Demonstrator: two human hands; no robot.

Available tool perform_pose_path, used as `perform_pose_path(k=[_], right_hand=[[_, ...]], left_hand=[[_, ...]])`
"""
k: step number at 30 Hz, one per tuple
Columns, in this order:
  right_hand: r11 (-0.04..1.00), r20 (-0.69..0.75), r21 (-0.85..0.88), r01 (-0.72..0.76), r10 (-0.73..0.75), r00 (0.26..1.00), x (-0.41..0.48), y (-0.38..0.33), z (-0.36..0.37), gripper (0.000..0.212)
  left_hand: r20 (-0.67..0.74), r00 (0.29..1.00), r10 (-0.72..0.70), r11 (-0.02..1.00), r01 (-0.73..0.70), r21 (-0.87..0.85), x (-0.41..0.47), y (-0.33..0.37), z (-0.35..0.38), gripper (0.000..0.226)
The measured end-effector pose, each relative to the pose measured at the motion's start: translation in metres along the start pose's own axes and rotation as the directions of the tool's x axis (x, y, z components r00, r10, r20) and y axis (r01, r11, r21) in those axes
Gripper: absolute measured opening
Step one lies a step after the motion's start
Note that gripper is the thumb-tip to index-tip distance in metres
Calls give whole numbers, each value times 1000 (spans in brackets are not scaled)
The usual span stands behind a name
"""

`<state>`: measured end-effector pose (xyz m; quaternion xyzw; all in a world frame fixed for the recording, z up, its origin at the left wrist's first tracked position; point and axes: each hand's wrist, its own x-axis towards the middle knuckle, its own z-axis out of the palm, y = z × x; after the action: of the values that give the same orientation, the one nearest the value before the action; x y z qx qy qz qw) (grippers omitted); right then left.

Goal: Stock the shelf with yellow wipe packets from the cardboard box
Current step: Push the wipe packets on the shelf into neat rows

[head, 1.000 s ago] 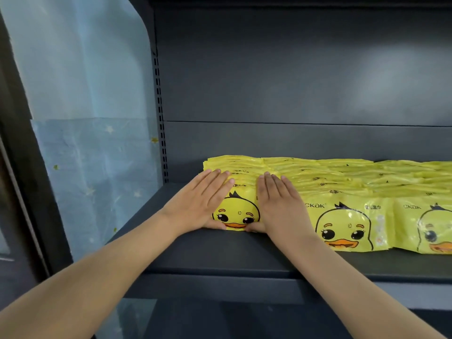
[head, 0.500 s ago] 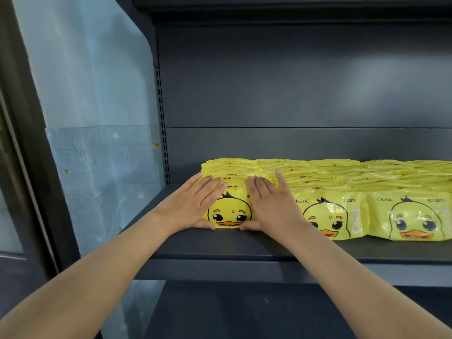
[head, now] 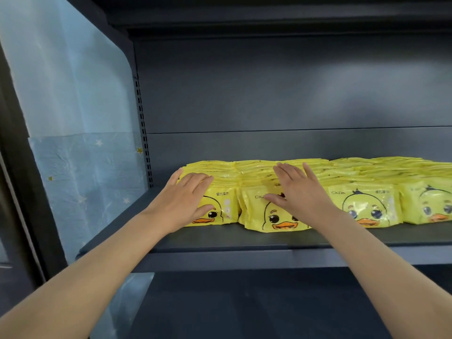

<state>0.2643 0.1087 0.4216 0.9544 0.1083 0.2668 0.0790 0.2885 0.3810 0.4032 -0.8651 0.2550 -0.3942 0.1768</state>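
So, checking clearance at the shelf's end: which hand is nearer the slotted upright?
Left. The left hand rests on the end packet row near the slotted upright; the right hand is one row farther right.

Rows of yellow wipe packets (head: 367, 206) with duck faces stood packed front to back on the dark shelf (head: 220, 243). The left hand (head: 186, 201) lay with straight fingers over the leftmost row (head: 226, 192), thumb on its front packet. The right hand (head: 298, 194), fingers spread, covered the next row (head: 254, 209). A blue starred sheet (head: 85, 182) hung at the left.
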Motion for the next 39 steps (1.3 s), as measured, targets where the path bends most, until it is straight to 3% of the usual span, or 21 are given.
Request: perform_pose_path(k=[8,14,18,24,27,32,39], right_hand=[[999,-11,-15,-32,32,999,-44,89,-6,75],[998,-1,-57,41,-41,999,-79,170,-1,77],[983,35,-114,142,-138,990,-88,203,14,82],[975,85,-93,203,-196,977,-78,223,36,95],[974,83,-70,214,-208,974,-68,224,44,99],[984,62,-44,172,-169,984,-55,222,55,105],[986,-46,-145,87,-94,994,-43,215,70,119]], left_hand=[[50,998,-27,989,34,-144,58,117,-47,75],[47,999,5,988,2,-153,107,215,-64,75],[96,995,20,999,-15,-50,135,254,-63,83],[259,966,-9,998,-9,67,162,260,-41,98],[221,975,-13,988,-21,155,170,259,-33,106],[237,972,-6,989,-29,144,179,252,-15,107],[103,993,57,998,-60,31,182,240,16,99]])
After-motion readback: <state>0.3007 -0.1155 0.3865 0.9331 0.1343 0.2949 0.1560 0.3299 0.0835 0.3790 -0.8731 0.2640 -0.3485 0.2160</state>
